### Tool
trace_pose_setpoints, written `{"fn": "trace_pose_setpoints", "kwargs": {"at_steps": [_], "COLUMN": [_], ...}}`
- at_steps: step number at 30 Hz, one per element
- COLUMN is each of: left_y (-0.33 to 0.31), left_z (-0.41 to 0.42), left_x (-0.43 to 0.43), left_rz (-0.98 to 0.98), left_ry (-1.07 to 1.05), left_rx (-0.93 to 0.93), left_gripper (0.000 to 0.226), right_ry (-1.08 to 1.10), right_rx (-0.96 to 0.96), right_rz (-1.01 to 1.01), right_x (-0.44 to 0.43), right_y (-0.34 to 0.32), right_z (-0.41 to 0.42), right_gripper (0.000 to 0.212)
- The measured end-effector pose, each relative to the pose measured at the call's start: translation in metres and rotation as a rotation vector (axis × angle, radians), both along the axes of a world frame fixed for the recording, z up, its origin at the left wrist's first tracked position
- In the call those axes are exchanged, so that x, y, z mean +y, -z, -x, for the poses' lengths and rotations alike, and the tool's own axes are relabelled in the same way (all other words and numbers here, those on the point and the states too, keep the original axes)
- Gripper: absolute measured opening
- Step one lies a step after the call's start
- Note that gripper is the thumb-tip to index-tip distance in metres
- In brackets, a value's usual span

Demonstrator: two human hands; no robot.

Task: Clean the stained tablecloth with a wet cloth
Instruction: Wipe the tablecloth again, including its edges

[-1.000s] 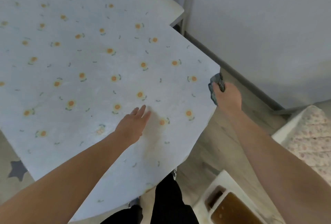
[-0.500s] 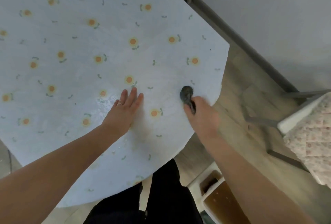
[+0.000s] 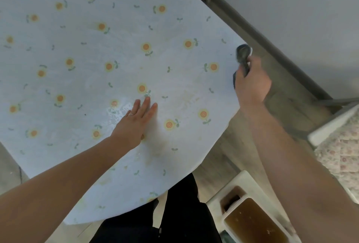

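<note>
A pale blue tablecloth point(image 3: 81, 52) printed with small orange flowers covers the table. Faint brownish stains point(image 3: 159, 147) show near its front edge, and a wet shiny patch point(image 3: 116, 112) lies beside my left hand. My left hand point(image 3: 136, 120) presses flat on the cloth, fingers straight, a ring on one finger. My right hand point(image 3: 250, 83) grips a dark grey wet cloth point(image 3: 242, 54) at the tablecloth's right edge; the cloth sticks out past my fingers.
A white bucket point(image 3: 239, 179) holding murky brown water point(image 3: 252, 223) stands on the wooden floor at the lower right. A white chair with a flowered cushion point(image 3: 342, 153) is at the right. A grey wall and baseboard point(image 3: 272, 35) run behind the table.
My right hand with the dark cloth has swept from the tablecloth's front middle out to its right edge. My left hand has stayed pressed flat in place.
</note>
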State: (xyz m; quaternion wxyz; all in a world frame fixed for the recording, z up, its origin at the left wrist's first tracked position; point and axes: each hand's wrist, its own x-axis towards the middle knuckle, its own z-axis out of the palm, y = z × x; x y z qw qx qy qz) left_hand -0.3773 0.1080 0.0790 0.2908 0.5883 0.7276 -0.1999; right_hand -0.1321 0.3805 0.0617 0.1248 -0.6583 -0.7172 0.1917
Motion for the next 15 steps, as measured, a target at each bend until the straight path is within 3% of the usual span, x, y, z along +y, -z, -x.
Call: {"fn": "trace_pose_setpoints", "kwargs": {"at_steps": [2, 4, 7, 11, 13, 15], "left_y": [-0.001, -0.005, -0.014, -0.023, -0.023, -0.023], "left_z": [0.005, 0.011, 0.019, 0.028, 0.031, 0.034], "left_x": [0.002, 0.006, 0.014, 0.023, 0.023, 0.023], "left_rz": [0.035, 0.075, 0.146, 0.232, 0.244, 0.243], "left_ry": [0.004, -0.007, 0.001, 0.013, 0.000, -0.014], "left_rx": [-0.027, -0.073, -0.139, -0.205, -0.234, -0.262], "left_gripper": [0.117, 0.120, 0.120, 0.113, 0.114, 0.113], "right_ry": [-0.003, -0.140, -0.505, -0.975, -1.052, -0.969], "right_rx": [-0.046, -0.060, -0.087, 0.047, 0.117, 0.118], "right_rz": [0.003, 0.044, 0.126, 0.364, 0.350, 0.274], "right_x": [0.010, -0.021, -0.123, -0.245, -0.243, -0.193], "right_y": [0.007, 0.015, 0.023, 0.017, 0.018, 0.010], "right_z": [0.024, 0.047, 0.068, 0.049, 0.046, 0.048], "right_gripper": [0.016, 0.018, 0.031, 0.040, 0.029, 0.014]}}
